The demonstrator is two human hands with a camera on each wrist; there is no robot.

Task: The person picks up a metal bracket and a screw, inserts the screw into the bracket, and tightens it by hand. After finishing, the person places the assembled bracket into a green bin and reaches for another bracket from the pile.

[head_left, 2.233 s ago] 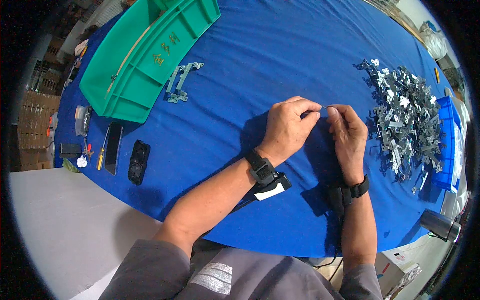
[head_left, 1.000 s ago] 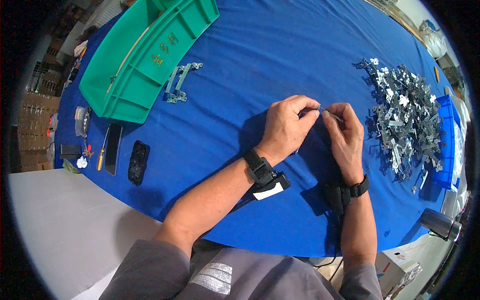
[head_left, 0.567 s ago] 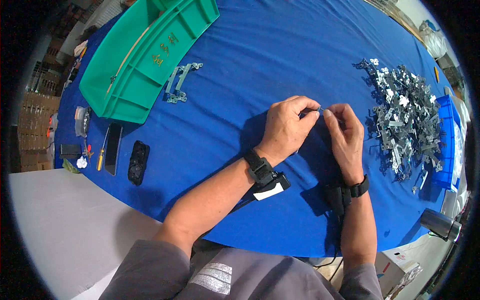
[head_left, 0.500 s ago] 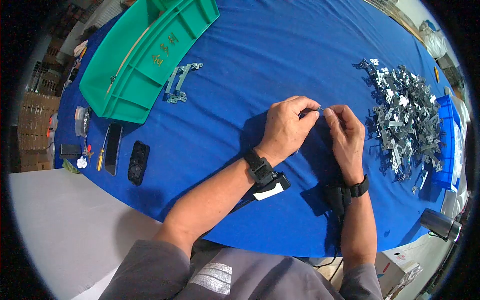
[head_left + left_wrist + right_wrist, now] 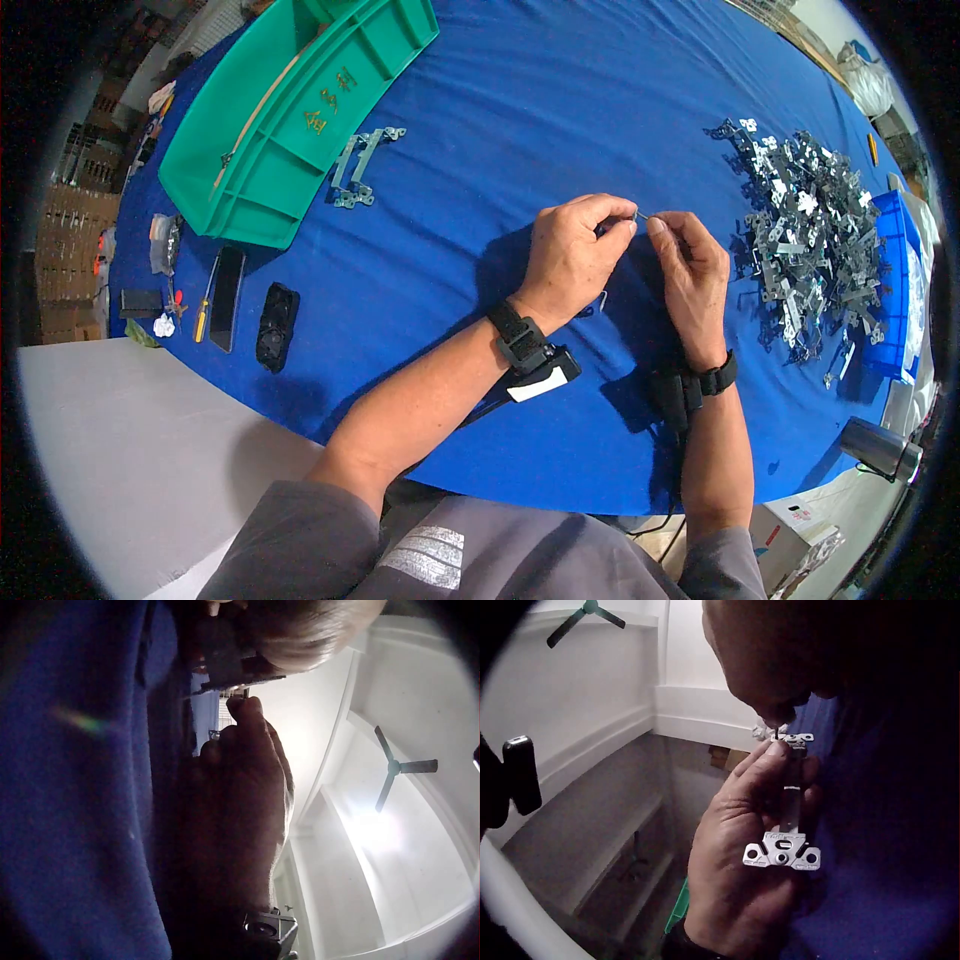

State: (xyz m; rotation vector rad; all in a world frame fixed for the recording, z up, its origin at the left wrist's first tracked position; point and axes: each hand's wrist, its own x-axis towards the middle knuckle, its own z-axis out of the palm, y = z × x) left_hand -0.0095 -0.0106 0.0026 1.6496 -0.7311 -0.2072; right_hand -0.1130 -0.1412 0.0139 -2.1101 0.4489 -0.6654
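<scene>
My left hand (image 5: 580, 250) has its fingers curled round a metal bracket, whose lower end (image 5: 603, 300) shows beneath it. In the right wrist view the bracket (image 5: 781, 851) lies along the left hand (image 5: 724, 855), thumb on its upper part. My right hand (image 5: 697, 275) pinches a thin dark piece (image 5: 645, 217) at the bracket's far end; in the right wrist view the right hand (image 5: 780, 652) hides most of it. The left wrist view shows the right hand (image 5: 240, 795) in shadow, below the left hand (image 5: 315, 637).
A heap of metal brackets (image 5: 815, 240) lies at the right, beside a blue bin (image 5: 900, 290). Two brackets (image 5: 365, 165) lie by the green bin (image 5: 290, 130). A phone (image 5: 228, 298), yellow screwdriver (image 5: 201, 318), black case (image 5: 277, 326) and metal cup (image 5: 880, 450) stand or lie around.
Since the earliest frame my right hand has shifted slightly left and down, with its fingers more curled. More of the bracket's end shows below my left hand, which has barely moved.
</scene>
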